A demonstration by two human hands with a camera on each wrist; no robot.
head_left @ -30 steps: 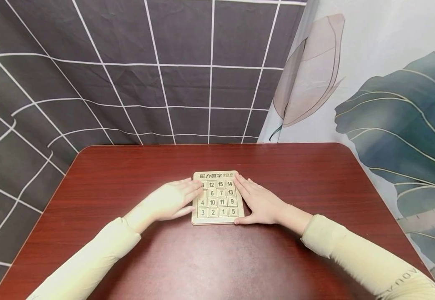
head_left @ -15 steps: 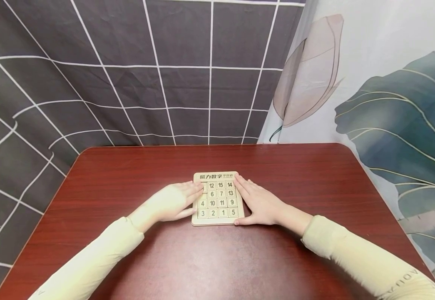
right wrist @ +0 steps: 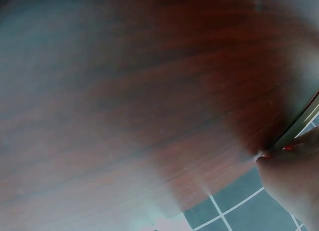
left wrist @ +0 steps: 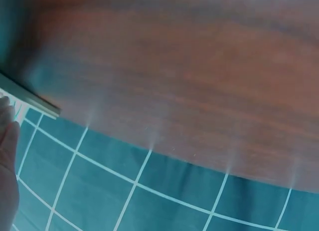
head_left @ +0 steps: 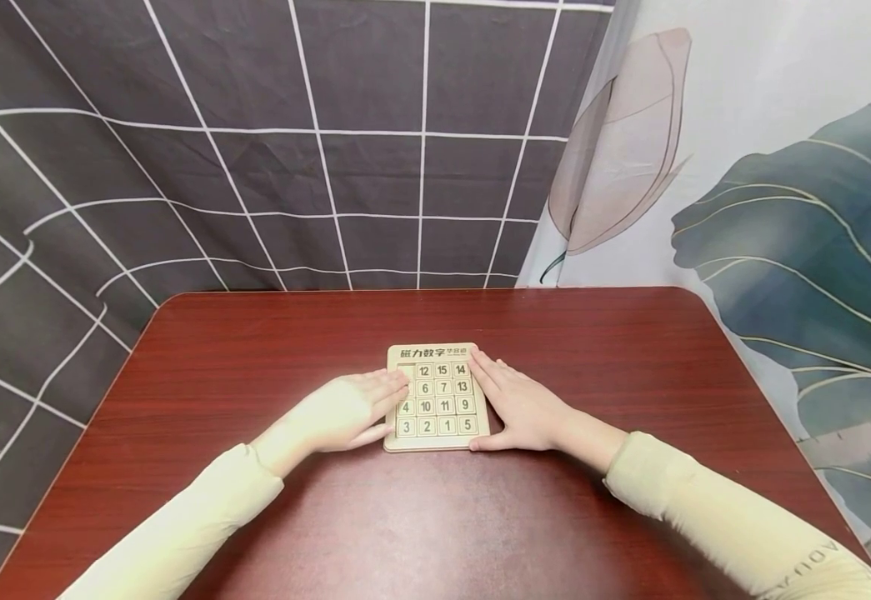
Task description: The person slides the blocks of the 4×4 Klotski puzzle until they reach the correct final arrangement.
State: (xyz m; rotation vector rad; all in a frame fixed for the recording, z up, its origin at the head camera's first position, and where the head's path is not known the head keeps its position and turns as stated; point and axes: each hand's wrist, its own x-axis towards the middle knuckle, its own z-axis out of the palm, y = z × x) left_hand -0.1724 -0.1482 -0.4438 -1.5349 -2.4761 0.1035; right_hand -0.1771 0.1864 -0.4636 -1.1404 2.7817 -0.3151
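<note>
A pale wooden number sliding puzzle [head_left: 438, 443] lies flat on the table, with dark lettering along its top and numbered tiles below. The gap among the tiles is at the top left corner. My left hand [head_left: 352, 407] rests its straight fingers on the left column, covering the second-row tile; its thumb touches the left edge. My right hand [head_left: 528, 408] lies against the right side, straight fingers at the upper right and thumb at the lower right corner. In the left wrist view only a puzzle corner [left wrist: 42, 105] shows; in the right wrist view, the puzzle edge [right wrist: 303, 125].
The reddish-brown table [head_left: 420, 525] extends on all sides of the puzzle. A dark curtain with a white grid [head_left: 367, 171] hangs behind and to the left. On the right hangs a white curtain with leaf prints [head_left: 743, 67].
My left fingertips have moved slightly down the left column. The top left tile has slid down one place, leaving the gap at the top left. My right hand has stayed put.
</note>
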